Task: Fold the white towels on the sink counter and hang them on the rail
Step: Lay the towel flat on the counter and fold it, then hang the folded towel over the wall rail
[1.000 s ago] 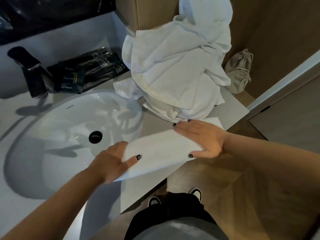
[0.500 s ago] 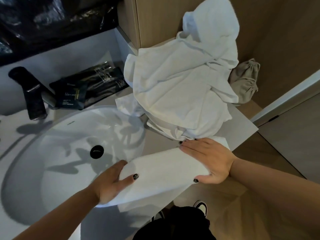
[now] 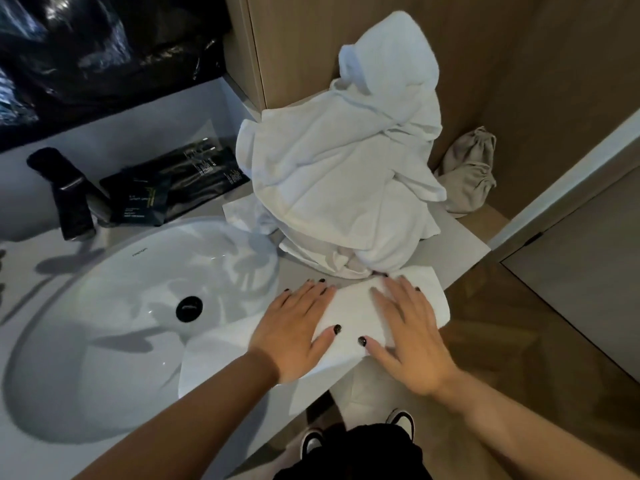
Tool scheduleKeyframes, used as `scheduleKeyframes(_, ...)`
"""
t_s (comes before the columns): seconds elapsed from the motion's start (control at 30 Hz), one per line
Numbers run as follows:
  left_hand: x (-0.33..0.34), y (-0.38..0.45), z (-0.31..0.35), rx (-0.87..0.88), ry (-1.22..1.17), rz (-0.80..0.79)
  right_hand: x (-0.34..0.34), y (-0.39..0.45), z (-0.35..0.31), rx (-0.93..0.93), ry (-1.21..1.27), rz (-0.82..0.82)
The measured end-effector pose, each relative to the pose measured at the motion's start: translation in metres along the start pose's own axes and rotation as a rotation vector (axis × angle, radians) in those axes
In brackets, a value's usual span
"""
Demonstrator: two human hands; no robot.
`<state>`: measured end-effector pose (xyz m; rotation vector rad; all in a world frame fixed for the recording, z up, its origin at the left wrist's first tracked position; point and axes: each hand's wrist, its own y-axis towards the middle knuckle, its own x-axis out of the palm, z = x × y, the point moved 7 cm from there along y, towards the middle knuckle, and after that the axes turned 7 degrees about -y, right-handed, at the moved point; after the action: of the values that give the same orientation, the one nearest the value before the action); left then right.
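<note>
A small white towel (image 3: 349, 317) lies folded at the front edge of the grey sink counter (image 3: 457, 244), its lower left part reaching over the basin rim. My left hand (image 3: 294, 330) rests flat on its left side, fingers spread. Pressed flat on the towel's right side is my right hand (image 3: 408, 337), also with fingers apart. Neither hand grips the cloth. Behind them a tall crumpled pile of white towels (image 3: 346, 174) leans against the wooden wall. No rail is in view.
The white oval basin (image 3: 104, 306) with a black drain (image 3: 188, 308) fills the left. A black faucet (image 3: 69, 199) and black packets (image 3: 173, 181) stand behind it. A beige cloth bag (image 3: 467, 171) lies in the right corner. Wooden floor and my shoes are below.
My left hand has moved right, carrying the towel's left end over, so the towel is shorter. Both hands now lie flat side by side on it.
</note>
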<state>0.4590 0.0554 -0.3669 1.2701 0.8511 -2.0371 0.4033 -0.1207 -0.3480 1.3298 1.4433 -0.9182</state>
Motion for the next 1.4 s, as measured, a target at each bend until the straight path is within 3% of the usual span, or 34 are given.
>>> scheduleKeyframes(0.17, 0.002, -0.02, 0.015, -0.06, 0.015, 0.054, 0.014, -0.061, 0.005, 1.061, 0.8, 0.312)
scheduleKeyframes(0.2, 0.0, -0.024, 0.02, -0.074, 0.01, 0.081, 0.025, -0.064, -0.002, 1.19, 1.042, 0.33)
scheduleKeyframes(0.27, -0.001, -0.03, 0.026, -0.088, 0.004, 0.109, 0.045, -0.058, -0.019, 1.273, 1.497, 0.285)
scheduleKeyframes(0.37, 0.007, -0.04, 0.025, -0.121, 0.021, 0.11, 0.053, -0.052, -0.034, 1.251, 1.664, 0.219)
scheduleKeyframes(0.57, 0.018, -0.067, 0.04, -0.236, -0.057, 0.125, 0.044, -0.079, -0.041, 1.299, 1.582, 0.423)
scheduleKeyframes(0.8, -0.01, -0.059, 0.078, -0.344, -0.519, 0.319, -0.003, -0.093, -0.022, 1.044, 1.604, 0.463)
scheduleKeyframes(0.9, -0.023, -0.04, 0.114, -0.271, -0.71, 0.354, -0.045, -0.096, 0.01, 0.872, 1.612, 0.486)
scheduleKeyframes(1.07, -0.015, 0.013, 0.198, -0.17, -1.158, 0.079, -0.124, -0.116, 0.09, 0.662, 1.575, 0.495)
scheduleKeyframes(1.27, 0.0, 0.084, 0.336, -0.015, -1.29, -0.01, -0.213, -0.164, 0.207, 0.601, 1.378, 0.581)
scheduleKeyframes(1.4, -0.009, 0.127, 0.421, 0.088, -1.337, 0.097, -0.258, -0.194, 0.273, 0.58, 1.291, 0.644)
